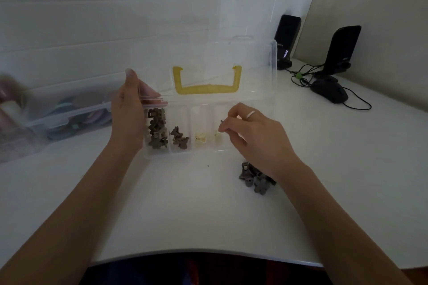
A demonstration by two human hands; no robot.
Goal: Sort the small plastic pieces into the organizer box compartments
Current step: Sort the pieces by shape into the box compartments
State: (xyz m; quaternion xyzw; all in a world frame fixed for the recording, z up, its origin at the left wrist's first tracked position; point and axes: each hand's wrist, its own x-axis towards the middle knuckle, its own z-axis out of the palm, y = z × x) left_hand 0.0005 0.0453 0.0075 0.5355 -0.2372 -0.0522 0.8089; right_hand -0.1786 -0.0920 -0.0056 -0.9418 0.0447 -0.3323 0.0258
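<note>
The right hand [252,132] hangs over the right end of the organizer box [185,132], its thumb and forefinger pinched together on what looks like one small dark piece [221,122]; the piece is too small to make out clearly. It sits just above the rightmost compartment, so the hand seems poised to drop it there or to carry it to another cell. The left hand [129,109] grips the box's left end, thumb pointing up along the raised clear lid [231,58], fingers wrapped behind it. That grip probably keeps the light box from sliding and the lid propped open while the other hand works.

Inside the box, the leftmost compartment holds a full stack of brown pieces [157,129], the next a smaller cluster of brown pieces [179,137], and the two to the right a few pale pieces [201,139]. The yellow handle [206,89] shows through the lid.

An unsorted pile of dark pieces [256,179] lies on the tabletop [185,210] just under the right wrist, toward the near edge, within easy reach. Judging by it, the sorting is well along but unfinished.

Toward the left edge sits another clear container [69,118] with coloured contents; at the far right corner, two black stands [342,48] and a mouse [330,90].
</note>
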